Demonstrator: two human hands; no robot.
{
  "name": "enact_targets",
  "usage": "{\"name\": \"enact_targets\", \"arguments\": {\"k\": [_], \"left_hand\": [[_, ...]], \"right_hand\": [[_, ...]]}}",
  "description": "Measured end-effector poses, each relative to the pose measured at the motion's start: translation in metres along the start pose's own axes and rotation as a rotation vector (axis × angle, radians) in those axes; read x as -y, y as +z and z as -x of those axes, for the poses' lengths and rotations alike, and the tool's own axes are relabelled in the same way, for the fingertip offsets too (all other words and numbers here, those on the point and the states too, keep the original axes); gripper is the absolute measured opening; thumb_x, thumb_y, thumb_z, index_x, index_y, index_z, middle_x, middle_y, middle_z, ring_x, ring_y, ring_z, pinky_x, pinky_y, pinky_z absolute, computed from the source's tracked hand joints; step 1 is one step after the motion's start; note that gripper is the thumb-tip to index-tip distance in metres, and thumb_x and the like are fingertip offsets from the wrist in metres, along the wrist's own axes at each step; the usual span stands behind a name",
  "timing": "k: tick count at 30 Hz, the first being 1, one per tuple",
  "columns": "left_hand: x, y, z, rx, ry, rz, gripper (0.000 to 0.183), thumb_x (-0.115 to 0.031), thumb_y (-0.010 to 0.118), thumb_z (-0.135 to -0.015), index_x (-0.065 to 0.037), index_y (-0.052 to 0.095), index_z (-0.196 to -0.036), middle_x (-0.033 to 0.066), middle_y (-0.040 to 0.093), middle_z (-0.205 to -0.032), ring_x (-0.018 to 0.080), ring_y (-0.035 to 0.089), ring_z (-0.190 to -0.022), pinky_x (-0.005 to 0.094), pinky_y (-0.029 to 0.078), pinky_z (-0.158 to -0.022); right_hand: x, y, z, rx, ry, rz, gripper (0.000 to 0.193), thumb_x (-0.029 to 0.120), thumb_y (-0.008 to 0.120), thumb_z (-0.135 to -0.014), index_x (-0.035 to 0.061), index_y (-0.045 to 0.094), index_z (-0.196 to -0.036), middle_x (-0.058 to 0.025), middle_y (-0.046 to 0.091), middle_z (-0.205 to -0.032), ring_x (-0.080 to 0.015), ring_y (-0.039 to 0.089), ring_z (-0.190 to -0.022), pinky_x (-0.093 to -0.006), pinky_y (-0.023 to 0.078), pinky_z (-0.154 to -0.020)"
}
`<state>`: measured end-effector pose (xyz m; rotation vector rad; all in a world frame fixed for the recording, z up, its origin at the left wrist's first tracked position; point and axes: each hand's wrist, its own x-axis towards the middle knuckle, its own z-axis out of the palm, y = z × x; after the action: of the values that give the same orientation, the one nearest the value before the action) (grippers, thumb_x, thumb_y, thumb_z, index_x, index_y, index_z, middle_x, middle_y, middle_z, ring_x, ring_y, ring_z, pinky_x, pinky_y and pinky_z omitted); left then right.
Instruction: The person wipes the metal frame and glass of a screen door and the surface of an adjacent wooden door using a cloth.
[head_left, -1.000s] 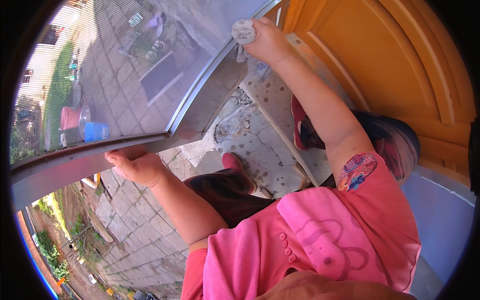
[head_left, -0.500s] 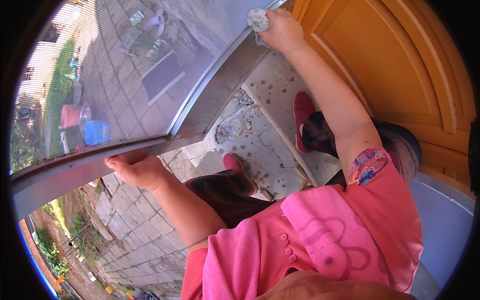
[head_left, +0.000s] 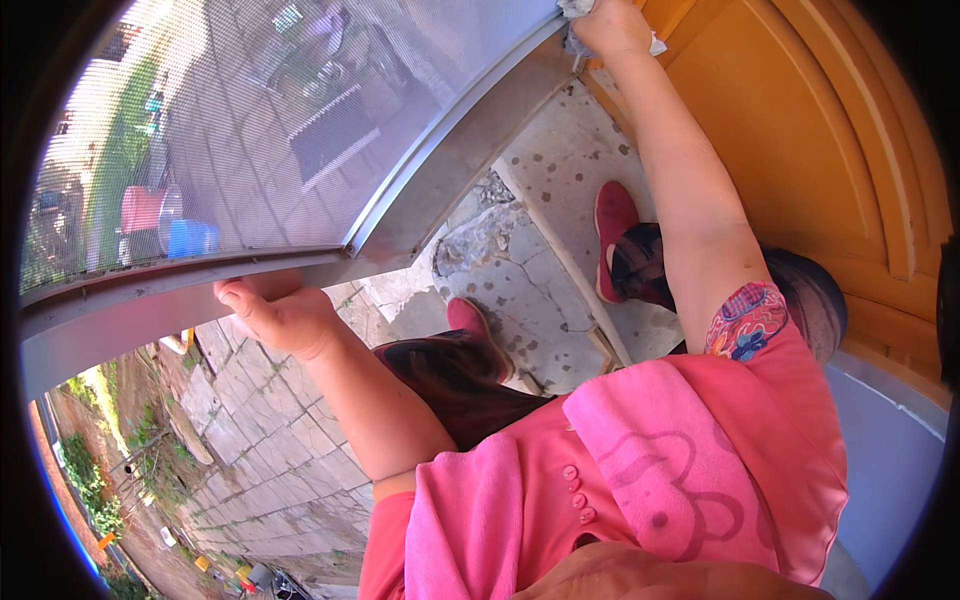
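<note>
Two red shoes (head_left: 618, 222) stand apart on the cracked, dark-spotted concrete floor (head_left: 525, 268).

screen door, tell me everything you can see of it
The screen door fills the upper left, running out of view at the top. Its fine, see-through mesh shows the yard beyond, and its silvery frame looks like metal, with a bright inner strip along the right side. Two frame sides meet at a corner. The left hand touches the lower side; the right hand holds a grey cloth at the other side's far end.
</note>
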<state>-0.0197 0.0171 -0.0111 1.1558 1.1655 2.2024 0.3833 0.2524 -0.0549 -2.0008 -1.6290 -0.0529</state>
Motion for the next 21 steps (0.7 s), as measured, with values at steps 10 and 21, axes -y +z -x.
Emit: {"name": "enact_targets", "arguments": {"k": [10, 21], "left_hand": [[-0.004, -0.002, -0.002, -0.018, -0.021, -0.015, 0.059, -0.053, 0.052, -0.101, -0.004, 0.057, -0.133, 0.0099, 0.056, -0.134, 0.0252, 0.051, -0.126, 0.0446, 0.037, -0.111], [-0.008, 0.011, -0.001, 0.001, 0.007, -0.017, 0.059, -0.055, 0.054, -0.101, -0.002, 0.060, -0.126, 0.0084, 0.059, -0.126, 0.0210, 0.052, -0.117, 0.0404, 0.038, -0.106]], "right_hand": [[0.090, -0.007, 0.136, 0.126, -0.353, -0.282, 0.036, 0.025, 0.075, -0.075, 0.0122, 0.073, -0.108, -0.0126, 0.070, -0.100, -0.0363, 0.068, -0.098, -0.0465, 0.056, -0.083], [0.024, -0.007, 0.027, 0.001, 0.092, -0.137, 0.037, 0.027, 0.070, -0.082, 0.0058, 0.072, -0.112, -0.0222, 0.072, -0.104, -0.0393, 0.070, -0.100, -0.0467, 0.056, -0.089]]}}
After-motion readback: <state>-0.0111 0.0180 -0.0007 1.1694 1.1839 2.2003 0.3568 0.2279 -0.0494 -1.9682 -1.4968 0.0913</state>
